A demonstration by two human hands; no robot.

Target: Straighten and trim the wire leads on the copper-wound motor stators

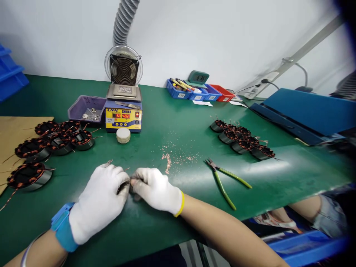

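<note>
Dark, mostly hidden, copper-wired part (122, 187); left hand (100, 199) gripping, right hand (156, 189) pinching it

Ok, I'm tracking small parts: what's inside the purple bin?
The purple bin holds a whitish round piece and small shiny bits; whatever lies beneath them is covered and can't be seen.

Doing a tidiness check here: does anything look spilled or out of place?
Yes: copper-coloured bits lie scattered on the green tabletop, beyond the right hand, left of the pliers. They look spilled because they're loose, not contained.
</note>
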